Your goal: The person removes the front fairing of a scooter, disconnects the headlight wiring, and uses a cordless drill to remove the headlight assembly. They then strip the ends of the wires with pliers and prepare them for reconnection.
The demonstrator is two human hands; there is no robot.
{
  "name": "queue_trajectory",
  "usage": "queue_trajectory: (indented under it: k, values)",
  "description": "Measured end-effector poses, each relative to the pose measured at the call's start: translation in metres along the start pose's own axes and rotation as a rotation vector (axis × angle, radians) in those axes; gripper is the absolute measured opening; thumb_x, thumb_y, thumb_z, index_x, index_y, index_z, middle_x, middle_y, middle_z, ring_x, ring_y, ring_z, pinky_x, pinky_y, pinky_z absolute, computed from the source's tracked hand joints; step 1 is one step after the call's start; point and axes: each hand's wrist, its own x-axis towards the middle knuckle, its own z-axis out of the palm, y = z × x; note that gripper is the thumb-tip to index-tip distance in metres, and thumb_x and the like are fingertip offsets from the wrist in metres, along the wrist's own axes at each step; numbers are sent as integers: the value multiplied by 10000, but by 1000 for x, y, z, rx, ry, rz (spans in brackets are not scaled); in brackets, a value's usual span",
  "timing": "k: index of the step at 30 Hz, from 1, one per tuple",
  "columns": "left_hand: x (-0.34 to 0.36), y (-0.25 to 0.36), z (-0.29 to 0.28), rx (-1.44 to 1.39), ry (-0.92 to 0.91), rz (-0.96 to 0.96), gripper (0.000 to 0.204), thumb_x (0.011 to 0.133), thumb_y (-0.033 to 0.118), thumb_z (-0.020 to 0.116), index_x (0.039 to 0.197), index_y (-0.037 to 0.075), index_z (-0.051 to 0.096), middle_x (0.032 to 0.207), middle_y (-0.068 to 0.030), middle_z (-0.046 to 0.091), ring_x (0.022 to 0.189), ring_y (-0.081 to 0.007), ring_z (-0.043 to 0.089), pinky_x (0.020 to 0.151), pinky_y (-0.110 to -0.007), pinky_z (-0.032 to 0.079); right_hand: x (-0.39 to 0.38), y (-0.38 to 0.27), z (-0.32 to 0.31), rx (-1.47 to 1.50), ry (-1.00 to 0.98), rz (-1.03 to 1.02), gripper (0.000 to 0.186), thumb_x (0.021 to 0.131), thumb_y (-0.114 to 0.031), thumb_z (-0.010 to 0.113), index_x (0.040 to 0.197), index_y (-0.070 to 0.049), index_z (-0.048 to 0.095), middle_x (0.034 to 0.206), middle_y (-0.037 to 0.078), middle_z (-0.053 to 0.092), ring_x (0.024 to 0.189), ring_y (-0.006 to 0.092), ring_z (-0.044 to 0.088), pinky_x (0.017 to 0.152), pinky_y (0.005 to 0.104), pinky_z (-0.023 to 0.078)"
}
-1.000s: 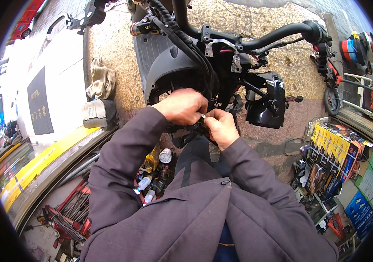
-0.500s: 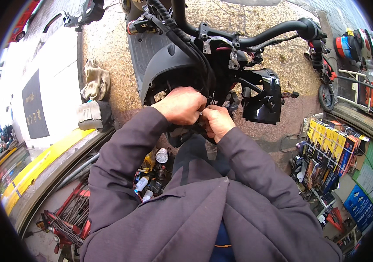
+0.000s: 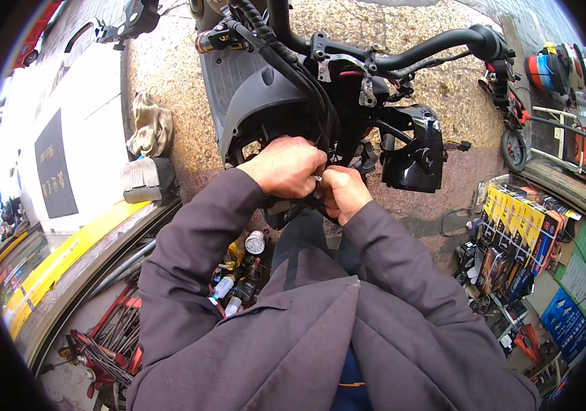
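Note:
Both my hands meet in front of a partly stripped black scooter, below its handlebar (image 3: pixel 437 60). My left hand (image 3: pixel 285 166) is closed, its fingertips pinched by the open underside of the black front cover (image 3: pixel 269 96). My right hand (image 3: pixel 345 194) is closed too, with thumb and forefinger against the left fingertips. A small pale piece (image 3: pixel 318 179) shows between them; its kind is too small to make out. A black cable bundle (image 3: pixel 289 58) runs down behind my left hand. Right of my hands hangs a glossy black cover piece (image 3: pixel 413 157) with a loose connector (image 3: pixel 459 146) beside it.
At left, a beige cloth (image 3: pixel 150 127) and a grey box (image 3: pixel 148 180) lie near a yellow-edged sill (image 3: pixel 77 257). Below are metal tools (image 3: pixel 108 342) and several small bottles (image 3: pixel 223 288). Yellow boxes (image 3: pixel 516 219) stand at right, near a wheel (image 3: pixel 513 151).
My hands stay together in nearly the same place, the right one shifted very slightly. The pale piece between the fingers shows a little more. The scooter's handlebar has barely moved in view.

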Motion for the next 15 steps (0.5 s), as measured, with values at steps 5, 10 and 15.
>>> queue_trajectory:
  k: [5,10,15]
  values:
    - [0,0,1,1,4,2,126,652,99,617,743,12,616,713,-197,611,734,-405,607,636,-479,473,3,2,3,-40,23,-42,139,772,-155,577,666,-79,529,593,8,478,428,91,350,372,265,214]
    - [0,-7,0,-44,19,93,122,675,97,625,764,12,630,713,-190,622,719,-396,617,628,-458,483,0,8,4,6,22,-109,124,768,-134,563,665,-75,528,559,-9,429,406,84,318,369,260,203]
    - [2,-17,-3,-124,24,25,129,699,105,635,791,17,659,742,-184,641,716,-371,632,635,-430,495,-18,11,-13,149,-18,-101,29,777,-73,515,751,-62,521,567,-20,395,401,60,272,386,244,221]
